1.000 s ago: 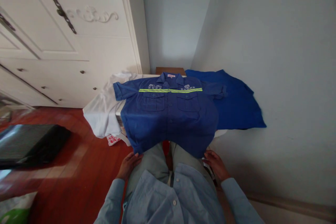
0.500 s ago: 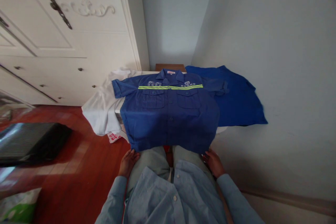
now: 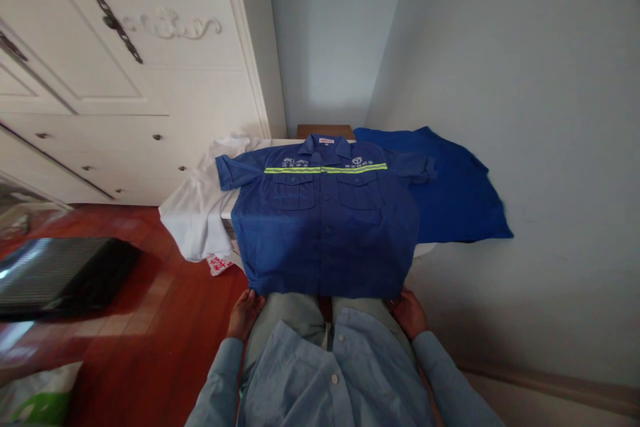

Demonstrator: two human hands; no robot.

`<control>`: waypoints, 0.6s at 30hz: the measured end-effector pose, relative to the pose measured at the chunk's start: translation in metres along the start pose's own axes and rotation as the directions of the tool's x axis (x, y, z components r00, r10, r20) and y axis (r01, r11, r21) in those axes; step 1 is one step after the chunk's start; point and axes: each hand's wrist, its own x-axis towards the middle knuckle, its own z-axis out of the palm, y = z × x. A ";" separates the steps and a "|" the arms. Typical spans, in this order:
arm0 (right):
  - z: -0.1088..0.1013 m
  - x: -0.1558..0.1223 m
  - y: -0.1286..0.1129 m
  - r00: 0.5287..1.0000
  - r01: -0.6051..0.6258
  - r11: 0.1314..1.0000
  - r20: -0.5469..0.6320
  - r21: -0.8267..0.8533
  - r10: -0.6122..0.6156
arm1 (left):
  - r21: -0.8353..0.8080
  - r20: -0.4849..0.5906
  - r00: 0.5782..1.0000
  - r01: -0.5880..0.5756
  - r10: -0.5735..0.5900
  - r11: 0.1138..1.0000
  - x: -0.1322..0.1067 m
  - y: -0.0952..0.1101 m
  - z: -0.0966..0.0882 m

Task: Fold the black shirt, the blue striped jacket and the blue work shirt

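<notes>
A dark blue work shirt (image 3: 325, 227) with a yellow-green reflective stripe lies front up on a small white table (image 3: 423, 252), its collar at the far end. Its bottom hem hangs toward my lap. My left hand (image 3: 244, 312) pinches the hem's left corner and my right hand (image 3: 409, 311) pinches the right corner, so the hem is stretched straight between them. My light blue sleeves and shirt front fill the bottom of the view.
A white garment (image 3: 197, 210) hangs off the table's left side and a brighter blue garment (image 3: 450, 187) lies on its right, against the wall. A white wardrobe (image 3: 125, 80) stands at left. A black case (image 3: 60, 273) lies on the red wood floor.
Both hands drew the hem's corners outward and toward me; the hem, bunched and sagging in the middle before, now runs straight and flat.
</notes>
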 end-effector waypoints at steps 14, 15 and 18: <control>-0.005 0.012 0.013 0.982 -0.122 0.912 -0.084 0.391 0.167 | -0.182 -0.002 0.998 -0.063 0.064 0.981 0.009 -0.012 -0.013; -0.007 0.013 0.016 0.982 -0.118 0.914 -0.093 0.389 0.167 | -0.195 -0.005 0.998 -0.069 0.070 0.978 0.009 -0.012 -0.013; -0.011 0.017 0.022 0.985 -0.093 0.928 -0.100 0.362 0.137 | -0.218 -0.008 0.997 -0.078 0.078 0.973 0.010 -0.012 -0.015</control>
